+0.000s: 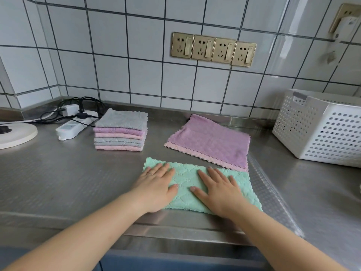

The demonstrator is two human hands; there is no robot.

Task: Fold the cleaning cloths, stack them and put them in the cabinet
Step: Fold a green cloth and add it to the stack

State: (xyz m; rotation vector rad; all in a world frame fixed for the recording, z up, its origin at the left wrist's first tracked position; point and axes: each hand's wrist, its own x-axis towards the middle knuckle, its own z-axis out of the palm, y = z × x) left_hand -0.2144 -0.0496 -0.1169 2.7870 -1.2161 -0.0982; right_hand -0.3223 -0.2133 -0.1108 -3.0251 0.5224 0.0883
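Both hands flat on cloth
Left hand (156,187) and right hand (219,189) — fingers straight, grasping nothing — press the folded mint-green textured cloth (185,184) onto the steel surface (68,182).

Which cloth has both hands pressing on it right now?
The green cloth at the counter's near edge; left hand and right hand lie flat on it. The purple cloth and the folded stack lie untouched.

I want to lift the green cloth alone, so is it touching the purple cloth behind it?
Touching. In the head view the purple cloth's near corner, with its pink edge, runs up to the green cloth's far right edge with no counter visible between them.
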